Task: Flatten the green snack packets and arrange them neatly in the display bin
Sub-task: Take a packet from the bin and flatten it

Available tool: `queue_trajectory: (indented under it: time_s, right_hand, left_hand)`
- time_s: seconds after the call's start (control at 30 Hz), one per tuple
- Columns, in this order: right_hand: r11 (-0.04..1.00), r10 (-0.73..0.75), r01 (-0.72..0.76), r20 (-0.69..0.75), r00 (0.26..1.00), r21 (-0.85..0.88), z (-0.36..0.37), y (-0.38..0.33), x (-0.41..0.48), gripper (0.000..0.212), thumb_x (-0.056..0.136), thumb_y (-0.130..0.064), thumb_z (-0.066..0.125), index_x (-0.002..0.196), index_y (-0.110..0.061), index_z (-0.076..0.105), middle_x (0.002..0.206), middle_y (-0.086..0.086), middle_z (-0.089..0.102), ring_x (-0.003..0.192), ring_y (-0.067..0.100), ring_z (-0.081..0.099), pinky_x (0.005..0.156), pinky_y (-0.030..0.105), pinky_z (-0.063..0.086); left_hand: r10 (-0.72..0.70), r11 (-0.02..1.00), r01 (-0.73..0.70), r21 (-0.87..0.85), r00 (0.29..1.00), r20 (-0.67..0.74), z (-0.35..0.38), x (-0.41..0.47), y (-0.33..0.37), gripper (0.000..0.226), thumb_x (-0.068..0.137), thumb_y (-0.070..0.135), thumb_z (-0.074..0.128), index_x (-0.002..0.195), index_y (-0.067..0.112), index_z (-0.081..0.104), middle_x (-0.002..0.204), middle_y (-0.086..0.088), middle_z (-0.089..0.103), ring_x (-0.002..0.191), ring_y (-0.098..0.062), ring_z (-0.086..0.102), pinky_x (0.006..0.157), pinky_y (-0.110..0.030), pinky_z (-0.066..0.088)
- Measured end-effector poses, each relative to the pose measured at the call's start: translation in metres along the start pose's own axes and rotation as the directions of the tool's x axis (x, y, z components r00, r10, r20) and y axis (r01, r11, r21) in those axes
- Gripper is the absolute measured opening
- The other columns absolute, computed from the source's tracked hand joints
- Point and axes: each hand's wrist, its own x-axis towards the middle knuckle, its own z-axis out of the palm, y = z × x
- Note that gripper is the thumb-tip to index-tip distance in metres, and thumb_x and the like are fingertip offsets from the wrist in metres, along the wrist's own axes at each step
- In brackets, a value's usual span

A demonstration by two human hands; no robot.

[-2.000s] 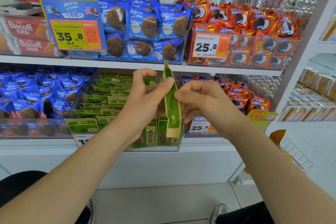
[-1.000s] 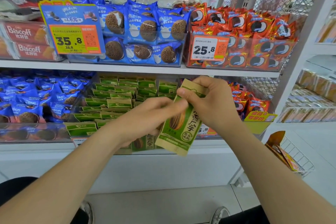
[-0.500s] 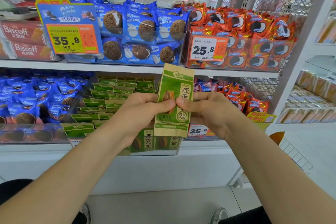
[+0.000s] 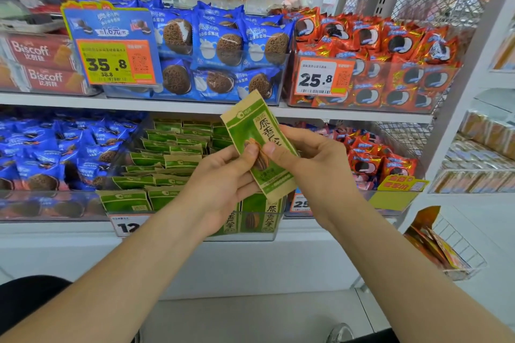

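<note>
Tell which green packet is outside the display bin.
The tilted green seed packet, pinched by left hand and right hand; the other packets sit in the display bin.

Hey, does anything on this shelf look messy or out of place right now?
Yes. The green packets in the display bin lie jumbled, leaning and overlapping at different angles rather than in even rows. One more packet is out of the bin, tilted, pinched by the left hand and right hand.
</note>
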Motion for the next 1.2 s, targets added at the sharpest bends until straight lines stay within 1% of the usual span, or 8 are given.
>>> queue_trajectory:
  time_s: [0.17,0.27,0.43,0.63,0.77,0.93,1.07,1.2]
  right_hand:
    - [1.0,-0.001,0.001,-0.025,1.0,0.003,-0.001,0.0,0.0,0.022,0.1,-0.008,0.07,0.12,-0.013,0.08,0.101,0.002,0.083,0.091,0.019,0.08,0.073,0.03,0.064]
    - [0.962,0.168,-0.161,-0.014,0.986,0.221,-0.003,0.001,-0.001,0.03,0.098,-0.009,0.072,0.128,-0.013,0.069,0.106,0.011,0.081,0.097,0.027,0.079,0.079,0.038,0.065]
    - [0.927,0.333,-0.336,0.049,0.942,0.168,-0.002,0.002,-0.004,0.02,0.098,-0.021,0.073,0.101,-0.001,0.077,0.1,0.016,0.081,0.094,0.028,0.08,0.076,0.032,0.066]
    - [0.97,0.24,-0.242,0.04,0.97,0.032,-0.005,-0.002,-0.001,0.016,0.101,-0.017,0.071,0.1,-0.001,0.073,0.092,0.014,0.081,0.084,0.027,0.08,0.074,0.035,0.067]
    - [0.97,0.229,-0.231,0.034,0.973,0.075,-0.007,-0.003,-0.001,0.026,0.094,-0.027,0.079,0.107,-0.004,0.08,0.098,0.015,0.081,0.09,0.033,0.08,0.078,0.041,0.067]
    - [0.936,0.336,-0.333,-0.016,0.942,0.114,-0.009,-0.002,-0.001,0.024,0.097,-0.025,0.076,0.103,-0.002,0.081,0.096,0.014,0.082,0.079,0.025,0.079,0.062,0.029,0.062]
    - [0.961,0.274,-0.272,0.036,0.961,-0.039,-0.016,-0.003,0.005,0.02,0.098,-0.021,0.075,0.105,-0.002,0.08,0.097,0.011,0.082,0.084,0.02,0.079,0.072,0.027,0.061]
    - [0.99,0.14,-0.136,0.093,0.986,-0.047,-0.022,-0.011,0.008,0.05,0.095,-0.016,0.079,0.14,-0.023,0.059,0.101,0.001,0.082,0.086,0.008,0.078,0.067,0.018,0.057]
  left_hand:
    - [0.027,0.997,-0.027,0.074,1.0,0.0,0.001,-0.002,0.0,0.025,0.103,0.014,0.063,0.127,0.011,0.07,0.116,-0.012,0.08,0.108,-0.029,0.078,0.089,-0.039,0.066]
    - [0.067,0.996,-0.064,0.065,0.997,-0.041,0.001,-0.001,0.009,0.023,0.103,0.015,0.065,0.125,0.011,0.071,0.115,-0.01,0.08,0.106,-0.028,0.078,0.079,-0.037,0.067]
    - [0.066,0.995,-0.062,0.078,0.997,-0.043,0.002,-0.001,0.013,0.023,0.104,0.02,0.064,0.123,0.011,0.073,0.113,-0.009,0.081,0.101,-0.027,0.08,0.075,-0.037,0.067]
    - [0.072,0.971,-0.063,0.23,0.997,-0.031,0.006,-0.004,0.007,0.019,0.102,0.021,0.067,0.118,0.017,0.076,0.109,-0.004,0.082,0.1,-0.023,0.08,0.081,-0.038,0.066]
    - [-0.02,0.955,0.026,0.295,1.0,-0.024,0.002,-0.004,0.014,0.018,0.097,0.019,0.073,0.114,0.016,0.079,0.108,-0.006,0.082,0.101,-0.025,0.08,0.085,-0.041,0.063]
    - [-0.036,0.939,0.039,0.342,0.999,-0.016,0.004,-0.008,0.015,0.025,0.097,0.03,0.074,0.117,0.016,0.079,0.106,-0.007,0.082,0.099,-0.025,0.08,0.081,-0.039,0.066]
    - [0.029,0.943,-0.006,0.331,0.998,-0.063,0.004,-0.008,0.019,0.024,0.105,0.033,0.062,0.117,0.02,0.078,0.105,-0.004,0.083,0.099,-0.022,0.08,0.084,-0.039,0.064]
    - [0.206,0.728,-0.183,0.661,0.978,0.044,-0.003,-0.01,0.02,0.018,0.103,0.025,0.067,0.116,0.027,0.08,0.1,0.008,0.083,0.093,-0.01,0.08,0.089,-0.036,0.062]
